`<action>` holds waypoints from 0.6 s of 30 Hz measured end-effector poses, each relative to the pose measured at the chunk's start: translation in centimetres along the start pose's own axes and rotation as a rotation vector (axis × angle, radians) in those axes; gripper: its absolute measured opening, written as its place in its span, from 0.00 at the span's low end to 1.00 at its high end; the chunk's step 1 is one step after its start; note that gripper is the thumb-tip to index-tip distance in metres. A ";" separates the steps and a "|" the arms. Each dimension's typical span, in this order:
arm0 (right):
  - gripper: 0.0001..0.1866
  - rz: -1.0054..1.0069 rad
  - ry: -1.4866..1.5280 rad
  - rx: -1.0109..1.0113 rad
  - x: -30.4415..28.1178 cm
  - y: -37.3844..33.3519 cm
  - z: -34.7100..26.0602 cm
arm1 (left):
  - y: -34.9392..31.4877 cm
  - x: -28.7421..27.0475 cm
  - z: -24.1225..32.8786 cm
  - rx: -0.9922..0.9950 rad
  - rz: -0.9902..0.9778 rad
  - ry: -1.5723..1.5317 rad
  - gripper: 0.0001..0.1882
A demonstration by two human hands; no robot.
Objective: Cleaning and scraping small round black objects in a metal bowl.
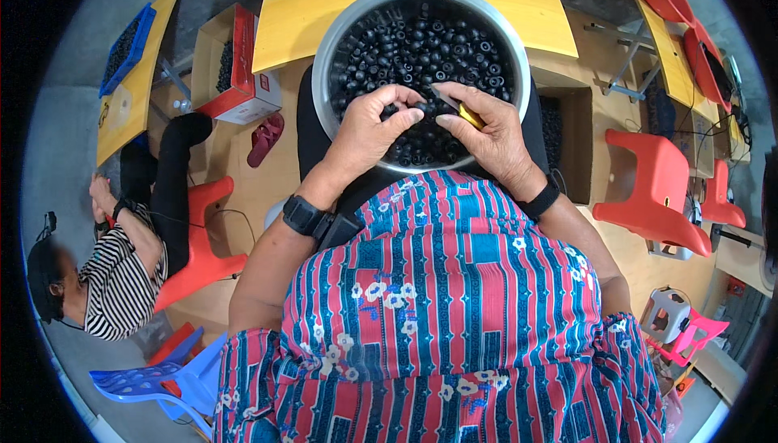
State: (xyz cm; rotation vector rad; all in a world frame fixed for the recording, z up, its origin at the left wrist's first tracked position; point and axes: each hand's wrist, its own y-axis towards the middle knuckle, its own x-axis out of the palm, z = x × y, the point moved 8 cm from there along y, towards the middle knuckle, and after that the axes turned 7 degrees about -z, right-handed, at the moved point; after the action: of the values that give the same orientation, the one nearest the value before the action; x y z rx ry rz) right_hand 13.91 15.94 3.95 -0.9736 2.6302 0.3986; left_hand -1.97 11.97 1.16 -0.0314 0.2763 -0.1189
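A wide metal basin [326,66] rests at my lap, filled with many small black round pieces [433,46], several showing a hole in the end. Over its near side, my left hand [363,133] is closed, pinching one small black round piece [420,107] between thumb and fingers. My right hand [498,136] is wrapped round a small knife with a yellow handle [470,117]. Its short, thin blade points left toward the pinched piece; whether they touch I cannot tell. Both hands are close together, with the right palm hiding part of the handle.
A yellow table [296,17] lies beyond the basin. On the left are a red and white carton [241,90], a seated person in a striped shirt [121,289] and a blue chair [190,378]. A red stool [648,192] and an open cardboard box [577,139] stand right.
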 end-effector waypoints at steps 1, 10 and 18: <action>0.18 -0.040 0.039 -0.001 0.3 0.0 -0.1 | -0.4 0.2 -0.3 -0.009 -0.010 -0.109 0.10; 0.17 -0.138 0.129 -0.076 1.7 -0.2 0.6 | -1.5 2.0 -1.3 -0.096 -0.153 -0.432 0.11; 0.16 -0.202 0.121 -0.015 1.9 0.0 -0.4 | -1.8 4.2 -3.0 -0.209 -0.200 -0.854 0.12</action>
State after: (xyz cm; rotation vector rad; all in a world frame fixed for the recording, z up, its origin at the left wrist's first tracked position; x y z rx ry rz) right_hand 12.49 14.69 3.61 -1.2920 2.6029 0.3196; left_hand 1.01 9.58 -2.75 -0.3098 -0.5713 -0.2623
